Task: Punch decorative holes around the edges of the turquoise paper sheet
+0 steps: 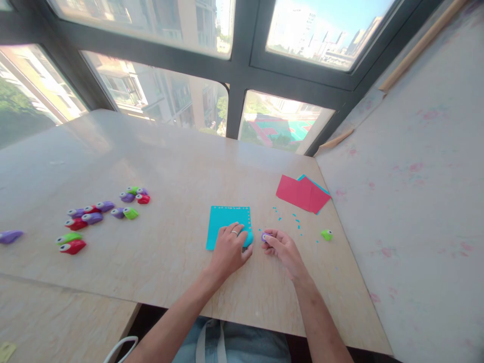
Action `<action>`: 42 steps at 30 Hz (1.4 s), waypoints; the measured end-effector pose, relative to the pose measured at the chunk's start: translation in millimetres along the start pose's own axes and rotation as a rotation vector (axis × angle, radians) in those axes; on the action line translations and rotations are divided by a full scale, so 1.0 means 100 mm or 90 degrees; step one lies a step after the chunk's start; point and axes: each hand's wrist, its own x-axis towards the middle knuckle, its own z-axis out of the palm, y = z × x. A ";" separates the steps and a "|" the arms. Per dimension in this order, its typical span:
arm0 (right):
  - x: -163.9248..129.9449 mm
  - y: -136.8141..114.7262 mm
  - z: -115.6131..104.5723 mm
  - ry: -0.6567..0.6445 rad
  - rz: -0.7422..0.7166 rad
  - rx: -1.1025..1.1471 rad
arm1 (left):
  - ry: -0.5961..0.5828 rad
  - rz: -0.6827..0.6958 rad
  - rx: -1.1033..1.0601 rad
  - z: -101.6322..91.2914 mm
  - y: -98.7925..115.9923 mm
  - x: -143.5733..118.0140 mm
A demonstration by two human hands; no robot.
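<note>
A teal paper square [224, 222] lies flat on the marble table [159, 166], with small holes punched along its top and right edges. My left hand [230, 248] presses down on its lower right corner, fingers spread, a ring on one finger. My right hand [282, 247] sits just right of the sheet and pinches a small purple craft punch [264, 236] against the tabletop. Tiny teal paper bits [295, 220] are scattered to the right of my hands.
Several purple, red and green punches [99, 217] lie in a group at the left, one purple punch [10, 236] near the left edge, one green punch [327, 234] at the right. Red and teal sheets [302, 193] are stacked at back right. Windows rise behind; a wall stands to the right.
</note>
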 end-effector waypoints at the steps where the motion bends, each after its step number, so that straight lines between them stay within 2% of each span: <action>1: 0.01 -0.01 0.00 -0.004 0.002 -0.019 | 0.002 0.004 -0.005 0.00 -0.01 0.00; 10: 0.08 -0.05 0.02 -0.038 -0.002 -0.075 | 0.070 0.040 -0.058 0.04 -0.20 -0.13; 14: 0.10 -0.02 0.03 -0.091 0.027 0.004 | 0.094 0.041 -0.048 0.04 -0.22 -0.13; 20: 0.12 -0.04 0.02 -0.152 0.080 0.115 | 0.107 0.107 -0.011 0.02 -0.19 -0.13; 27: 0.22 -0.14 0.02 -0.146 0.078 -0.003 | 0.090 0.119 0.020 -0.01 -0.15 -0.15; 30: 0.26 -0.14 0.04 -0.149 0.027 -0.116 | 0.077 0.130 0.023 0.00 -0.16 -0.15; 37: 0.23 -0.10 0.07 -0.139 -0.187 -0.411 | 0.019 0.105 -0.004 0.03 -0.16 -0.18; 39: 0.21 -0.10 0.05 -0.123 -0.251 -0.460 | 0.003 0.101 -0.016 0.03 -0.16 -0.19; 42: 0.19 -0.10 0.00 -0.119 -0.302 -0.484 | -0.020 0.094 -0.040 0.01 -0.15 -0.20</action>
